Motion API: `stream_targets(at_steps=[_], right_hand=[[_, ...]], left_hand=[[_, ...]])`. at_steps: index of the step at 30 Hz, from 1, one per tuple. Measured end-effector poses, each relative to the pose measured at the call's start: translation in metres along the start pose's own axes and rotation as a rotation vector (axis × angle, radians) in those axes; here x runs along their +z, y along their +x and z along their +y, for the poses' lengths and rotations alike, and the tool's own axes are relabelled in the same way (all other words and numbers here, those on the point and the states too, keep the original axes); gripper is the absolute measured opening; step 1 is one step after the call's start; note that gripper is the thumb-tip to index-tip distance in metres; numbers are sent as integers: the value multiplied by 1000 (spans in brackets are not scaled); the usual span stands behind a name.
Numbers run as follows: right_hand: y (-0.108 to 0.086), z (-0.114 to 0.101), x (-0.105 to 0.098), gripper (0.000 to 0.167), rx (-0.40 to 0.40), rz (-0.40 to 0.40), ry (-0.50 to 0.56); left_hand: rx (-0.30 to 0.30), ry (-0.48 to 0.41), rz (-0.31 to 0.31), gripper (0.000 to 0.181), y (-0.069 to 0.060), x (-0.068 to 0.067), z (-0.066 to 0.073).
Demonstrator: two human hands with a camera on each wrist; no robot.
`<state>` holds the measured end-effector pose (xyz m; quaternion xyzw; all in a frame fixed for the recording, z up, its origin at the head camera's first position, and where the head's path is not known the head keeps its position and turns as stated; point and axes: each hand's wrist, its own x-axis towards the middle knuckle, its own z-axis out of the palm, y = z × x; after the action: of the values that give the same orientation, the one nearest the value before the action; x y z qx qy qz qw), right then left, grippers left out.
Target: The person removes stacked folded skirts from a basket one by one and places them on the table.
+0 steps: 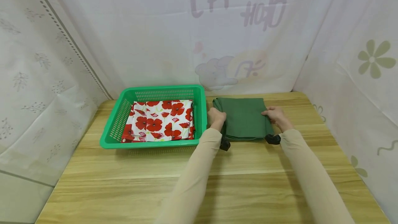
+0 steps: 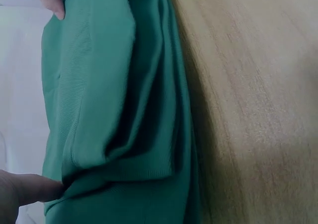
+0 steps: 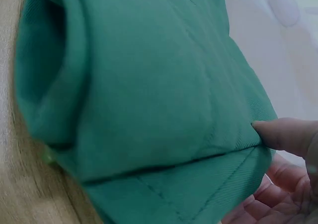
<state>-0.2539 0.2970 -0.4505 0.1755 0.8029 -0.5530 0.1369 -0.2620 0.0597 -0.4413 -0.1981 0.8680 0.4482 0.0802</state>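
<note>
A folded green cloth point(image 1: 245, 118) lies on the wooden table, right of the basket. The left hand point(image 1: 216, 117) holds its left side; in the left wrist view, a finger or thumb of that hand point(image 2: 25, 189) presses into a fold of the layered cloth point(image 2: 99, 100). At the cloth's right side, the right hand point(image 1: 277, 116) pinches the edge. The right wrist view has this hand point(image 3: 285, 169) with its thumb on top of the cloth point(image 3: 149, 85) and fingers underneath.
A green plastic basket point(image 1: 152, 144) stands just left of the cloth, holding folded red-and-white floral fabric point(image 1: 163, 120). The wooden table point(image 1: 140, 189) extends toward the front. Patterned white curtains point(image 1: 140, 37) hang behind and on both sides.
</note>
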Motion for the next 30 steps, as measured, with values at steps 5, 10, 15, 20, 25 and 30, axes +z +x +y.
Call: stream_targets(at_steps=[5,10,15,20,25,30], right_hand=[[1,0,5,43,-15,67,-49],[-1,-2,9,46,-19,104,-88],[2,1,7,47,-32,100,-123],[3,-1,4,58,-17,51,-179],[-3,-11,3,67,-18,1,-232],[-11,-26,7,67,-73,-6,-210]], left_hand=[[-36,49,-25,49,-3,2,-1],[-72,82,-66,69,-5,1,0],[-80,115,-68,71,-7,1,4],[-59,131,-60,70,-9,-2,10],[-14,101,-79,69,-12,-8,19],[43,45,-92,54,-15,-19,28]])
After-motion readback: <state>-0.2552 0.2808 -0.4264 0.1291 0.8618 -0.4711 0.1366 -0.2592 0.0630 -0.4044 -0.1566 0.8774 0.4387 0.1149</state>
